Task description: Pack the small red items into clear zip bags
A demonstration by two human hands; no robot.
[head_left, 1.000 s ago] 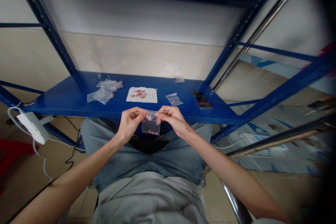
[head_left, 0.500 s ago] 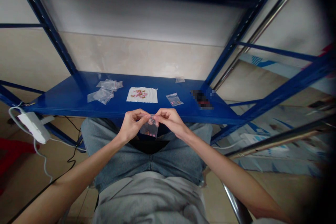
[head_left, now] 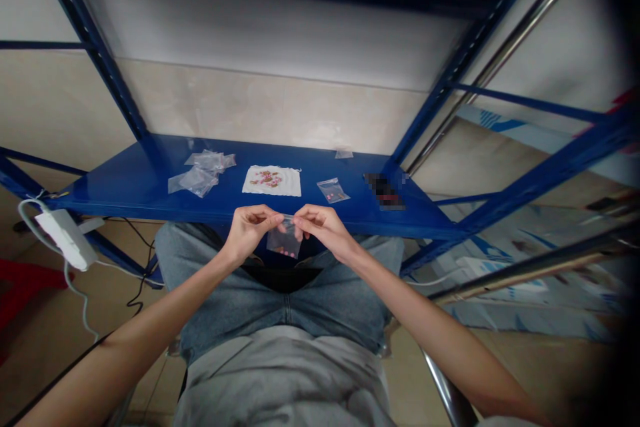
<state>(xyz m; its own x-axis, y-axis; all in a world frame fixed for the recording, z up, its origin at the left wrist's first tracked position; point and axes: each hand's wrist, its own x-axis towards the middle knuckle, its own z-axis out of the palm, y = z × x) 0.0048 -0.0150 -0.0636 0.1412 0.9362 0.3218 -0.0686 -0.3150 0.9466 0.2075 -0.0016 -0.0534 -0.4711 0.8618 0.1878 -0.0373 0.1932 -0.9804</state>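
Between both hands hangs a small clear zip bag point(head_left: 283, 244) with a few pink and brownish bits at its bottom. My left hand point(head_left: 253, 230) pinches its top edge on the left. On the right, my right hand point(head_left: 323, 230) pinches the same edge, fingers partly behind the plastic. The bag is in front of the shelf's near edge, above my lap. Another clear zip bag point(head_left: 333, 191) with pink bits in it lies on the blue shelf point(head_left: 280, 208). Left of that bag is a white cloth point(head_left: 293, 181) bearing a pile of small pink and brown pieces point(head_left: 267, 179).
A heap of clear bags point(head_left: 203, 172) lies on the shelf's left part, and one more small bag point(head_left: 344, 154) at the back. A dark, pixelated object point(head_left: 384, 191) is at the right. A white power strip point(head_left: 67, 240) with cables hangs at the left; blue posts point(head_left: 107, 77) frame the shelf.
My left hand has shifted slightly left along the bag's top, so the hands are a little farther apart and more of the bag's top edge shows. Things on the shelf stay put.
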